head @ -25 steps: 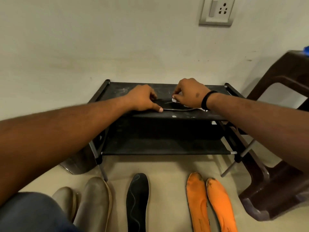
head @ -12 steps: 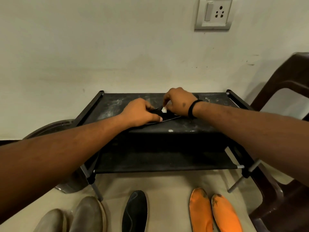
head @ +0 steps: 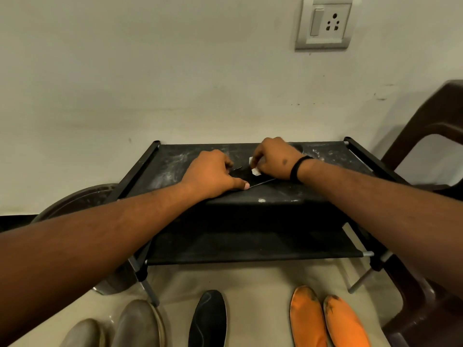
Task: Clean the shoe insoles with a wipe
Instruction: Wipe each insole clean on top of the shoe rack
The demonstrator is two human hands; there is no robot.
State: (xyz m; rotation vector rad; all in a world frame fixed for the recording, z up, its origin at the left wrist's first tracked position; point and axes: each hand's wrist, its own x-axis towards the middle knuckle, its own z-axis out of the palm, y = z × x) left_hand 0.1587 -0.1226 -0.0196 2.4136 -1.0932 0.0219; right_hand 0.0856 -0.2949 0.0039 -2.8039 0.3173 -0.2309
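Pale wall [head: 150,83] fills the back, with a switch and socket plate [head: 324,23] high up. Against it stands a black shoe rack [head: 325,156] with two cloth shelves, and the top shelf is dusty white in spots.

A black insole [head: 240,175] lies on the top shelf. The left hand [head: 213,175] presses down on it, thumb out flat along its near edge, holding it in place. The right hand [head: 274,159] is curled tight around a small white wipe [head: 254,166], which touches the insole.

On the floor [head: 250,279] in front lie another black insole [head: 209,319], two orange insoles [head: 328,321] with dark dirt at their tips, and a pair of grey-brown shoes [head: 117,326]. A round metal tub [head: 75,201] sits behind the rack on the left; I cannot see inside it. A dark brown plastic chair [head: 431,136] stands on the right.

What could go wrong? The shelf is soft cloth, so it may sag under a hard rub, and the insole could slide off the front edge if the left hand lets up. The dusty shelf could also make the wipe or insole dirty again. The wipe looks very small, so it may wear out before the other insoles get cleaned.
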